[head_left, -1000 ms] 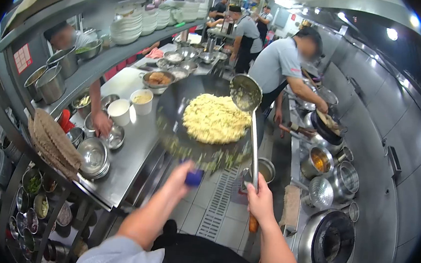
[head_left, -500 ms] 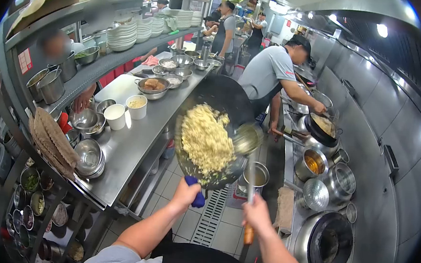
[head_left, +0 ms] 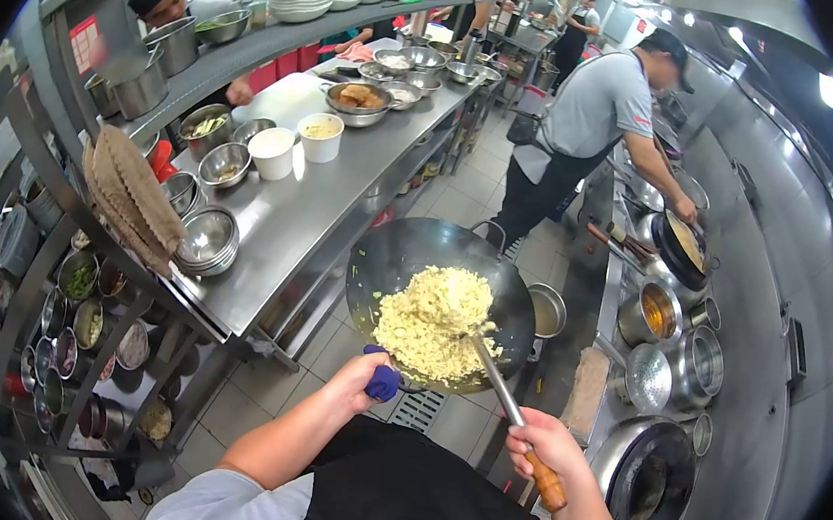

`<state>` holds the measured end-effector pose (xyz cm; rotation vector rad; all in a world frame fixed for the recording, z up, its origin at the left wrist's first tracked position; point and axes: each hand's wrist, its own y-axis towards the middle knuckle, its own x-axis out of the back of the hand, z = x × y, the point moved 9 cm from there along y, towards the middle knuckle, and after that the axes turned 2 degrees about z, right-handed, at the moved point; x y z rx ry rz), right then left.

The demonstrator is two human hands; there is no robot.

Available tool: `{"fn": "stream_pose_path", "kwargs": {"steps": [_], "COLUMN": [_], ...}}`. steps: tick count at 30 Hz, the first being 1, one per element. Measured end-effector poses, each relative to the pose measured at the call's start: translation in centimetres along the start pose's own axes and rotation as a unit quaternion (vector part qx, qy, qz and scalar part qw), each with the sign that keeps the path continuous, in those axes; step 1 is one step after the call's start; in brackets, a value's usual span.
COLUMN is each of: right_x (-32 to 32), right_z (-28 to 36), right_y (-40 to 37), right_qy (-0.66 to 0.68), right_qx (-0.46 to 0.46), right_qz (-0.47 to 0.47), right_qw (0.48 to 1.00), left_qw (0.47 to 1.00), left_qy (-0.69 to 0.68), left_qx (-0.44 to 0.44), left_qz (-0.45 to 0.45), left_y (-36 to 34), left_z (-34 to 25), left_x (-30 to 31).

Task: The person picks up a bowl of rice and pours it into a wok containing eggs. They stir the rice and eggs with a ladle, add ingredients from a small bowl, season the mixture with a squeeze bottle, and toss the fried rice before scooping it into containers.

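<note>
My left hand [head_left: 354, 379] grips the near handle of a large dark wok [head_left: 392, 255] through a folded blue-purple cloth [head_left: 384, 383]. The wok is held up over the aisle floor, fairly level. A mound of yellow fried rice [head_left: 427, 312] with bits of green lies in its middle and near side. My right hand [head_left: 545, 446] is closed around the wooden handle of a metal ladle [head_left: 498, 374]. The ladle slants down into the rice, which hides its bowl.
A steel counter [head_left: 316, 214] on the left bears metal bowls and white tubs [head_left: 272, 152]. On the right are a wok burner [head_left: 649, 485], a perforated strainer [head_left: 648, 375] and pots along the stove. A co-worker [head_left: 597, 117] stands ahead at the stove; a metal pot [head_left: 546, 311] is beyond the wok's right side.
The wok has gone from steeply tilted to nearly level. The ladle has moved from the wok's right side into the rice. The view has shifted, and the co-worker stands more upright.
</note>
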<state>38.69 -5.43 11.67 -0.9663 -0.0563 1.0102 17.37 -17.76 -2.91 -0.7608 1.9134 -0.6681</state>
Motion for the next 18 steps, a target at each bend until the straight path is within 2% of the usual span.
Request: {"fn": "stream_pose_path", "kwargs": {"steps": [3, 4, 7, 9, 12, 14, 16, 18], "right_x": [1.2, -0.5, -1.2, -2.5, -4.8, -7.7, -9.7, -12.0], "right_z": [-1.0, -0.7, 0.7, 1.6, 3.8, 6.0, 8.1, 9.7], "right_y": [1.9, 2.6, 5.1, 5.7, 7.6, 9.4, 11.6, 13.4], "right_qy": [0.078, 0.017, 0.036, 0.148, 0.182, 0.166, 0.141, 0.133], "right_qx": [0.042, 0.047, 0.058, 0.035, 0.034, 0.025, 0.024, 0.018], "right_qz": [0.06, 0.005, 0.006, 0.119, 0.15, 0.162, 0.127, 0.138], "right_qw": [0.994, 0.999, 0.998, 0.981, 0.971, 0.972, 0.982, 0.981], "left_qw": [0.999, 0.998, 0.997, 0.997, 0.995, 0.992, 0.991, 0.991], "left_qy": [-0.006, -0.013, -0.018, -0.026, -0.045, -0.066, -0.069, -0.068], "left_qx": [-0.054, -0.057, -0.07, -0.077, -0.087, -0.106, -0.117, -0.113], "left_qz": [-0.006, -0.011, 0.009, 0.01, 0.015, 0.025, 0.009, 0.035], "left_y": [-1.2, -1.0, -0.8, -1.1, -0.8, -1.1, -1.9, -1.6], "left_z": [-1.5, -1.6, -3.5, -5.3, -7.7, -9.6, -11.9, -13.7], "left_x": [1.2, 1.7, 2.9, 3.6, 4.8, 5.5, 6.5, 7.6]}}
